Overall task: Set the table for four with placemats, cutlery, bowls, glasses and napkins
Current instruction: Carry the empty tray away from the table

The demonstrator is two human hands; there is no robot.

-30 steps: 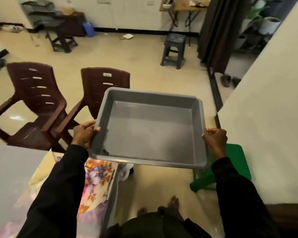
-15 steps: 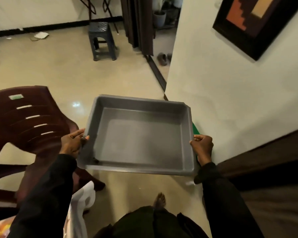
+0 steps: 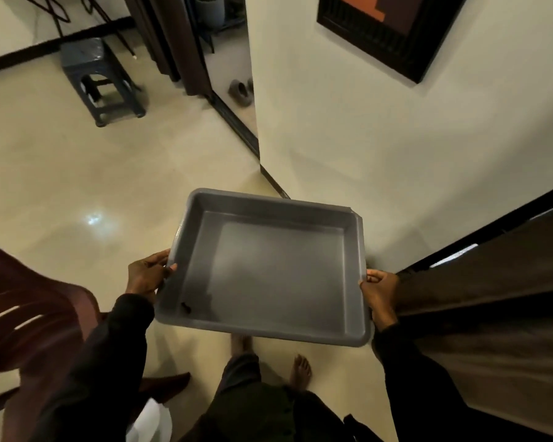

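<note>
I see both hands on a grey plastic tray [image 3: 278, 272], which is carried level in the air between them, above the tiled floor [image 3: 115, 173]. My left hand [image 3: 147, 275] grips the left rim about halfway along, with the thumb hooked over the top edge and the fingers curled under the lip. My right hand [image 3: 379, 291] grips the right rim nearer the close corner, its fingers folded over the edge. Both arms wear black sleeves.

The tray's smooth bottom shows one small dark speck [image 3: 186, 309] in the corner nearest the left hand. Just below the tray, two bare feet [image 3: 300, 368] stand on the floor.

A maroon plastic chair [image 3: 29, 314] sits out past the left hand. A dark brown panel [image 3: 492, 314] lies close beside the right hand. Well beyond the tray are a dark stool [image 3: 99, 81] and a pair of shoes [image 3: 241, 90] by a doorway. A black-framed picture [image 3: 390, 30] with an orange block hangs on the wall; I can read nothing on it.
</note>
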